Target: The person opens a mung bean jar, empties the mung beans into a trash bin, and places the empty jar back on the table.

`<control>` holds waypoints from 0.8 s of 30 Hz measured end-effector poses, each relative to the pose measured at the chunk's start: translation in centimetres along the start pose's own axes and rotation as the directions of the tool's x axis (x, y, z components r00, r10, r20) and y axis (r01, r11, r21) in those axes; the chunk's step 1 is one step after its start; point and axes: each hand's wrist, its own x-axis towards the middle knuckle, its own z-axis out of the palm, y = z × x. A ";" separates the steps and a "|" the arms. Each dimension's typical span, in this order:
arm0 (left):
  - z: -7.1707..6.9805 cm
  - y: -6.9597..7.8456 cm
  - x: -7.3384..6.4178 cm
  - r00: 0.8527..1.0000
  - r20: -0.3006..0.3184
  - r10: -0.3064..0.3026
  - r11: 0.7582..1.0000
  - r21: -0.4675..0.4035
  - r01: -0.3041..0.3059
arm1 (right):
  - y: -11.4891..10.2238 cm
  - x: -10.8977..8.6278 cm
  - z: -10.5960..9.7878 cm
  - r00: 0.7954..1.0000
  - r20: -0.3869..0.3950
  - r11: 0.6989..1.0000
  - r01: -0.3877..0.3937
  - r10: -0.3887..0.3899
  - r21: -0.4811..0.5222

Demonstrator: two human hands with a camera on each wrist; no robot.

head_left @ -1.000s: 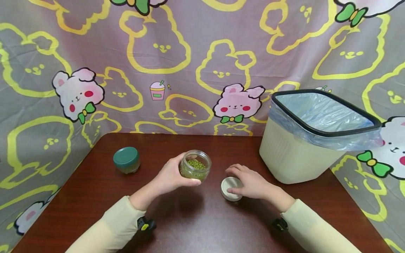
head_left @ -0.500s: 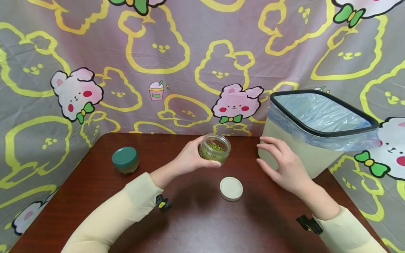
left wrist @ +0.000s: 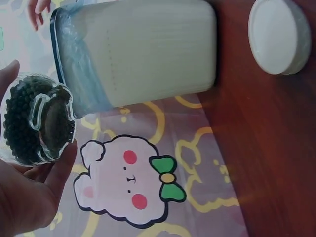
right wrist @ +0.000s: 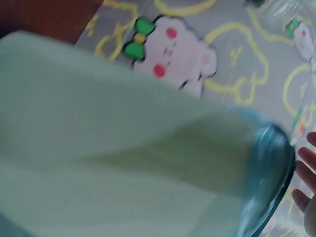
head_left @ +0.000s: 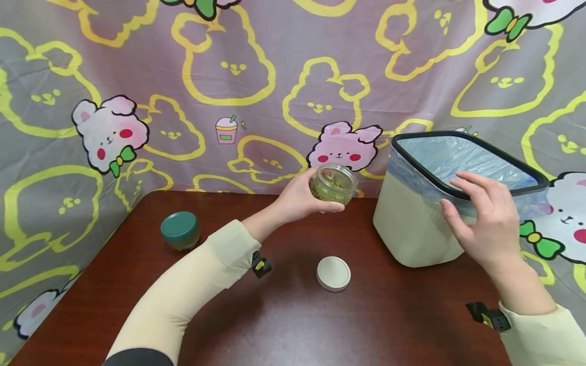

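My left hand (head_left: pixel 297 199) grips a clear, lidless jar (head_left: pixel 333 187) from its left side, thumb across the front. Green mung beans (left wrist: pixel 20 118) partly fill the jar, which is held above the table, left of the bin. The right hand (head_left: pixel 496 226) is raised at the front of a cream trash bin (head_left: pixel 414 229), fingers spread and loosely bent, holding nothing. Its fingertips (right wrist: pixel 307 158) are close to the bin's rim; whether they touch it I cannot tell. A round white lid (head_left: pixel 333 273) lies flat on the table between the arms.
A second jar with a green lid (head_left: pixel 180 227) stands at the table's left. The bin has a black rim (head_left: pixel 423 173) and a bluish plastic liner (head_left: pixel 458 155). A patterned curtain (head_left: pixel 256 101) hangs behind the dark wooden table (head_left: pixel 293 330).
My left hand has lifted the jar up and to the right, towards the bin. The right hand has left the white lid and risen rightwards to the bin's rim.
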 end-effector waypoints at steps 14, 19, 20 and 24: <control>2.0 3.9 6.1 0.997 -0.069 0.026 0.999 -0.031 -0.028 | 3.8 -1.8 -0.8 0.992 -0.003 0.991 -0.130 0.130 -0.044; 3.2 6.2 8.4 0.996 -0.094 0.004 1.000 -0.017 -0.006 | 3.1 -1.6 -0.1 0.990 -0.076 0.993 -0.118 0.118 -0.003; 3.4 6.7 8.8 0.996 -0.093 -0.004 1.000 -0.010 0.004 | 3.0 -1.6 0.0 0.989 -0.084 0.993 -0.121 0.121 0.002; 4.5 8.3 10.5 0.995 -0.101 -0.020 0.999 0.038 0.023 | 2.8 -1.8 0.7 0.985 -0.105 0.991 -0.133 0.134 0.017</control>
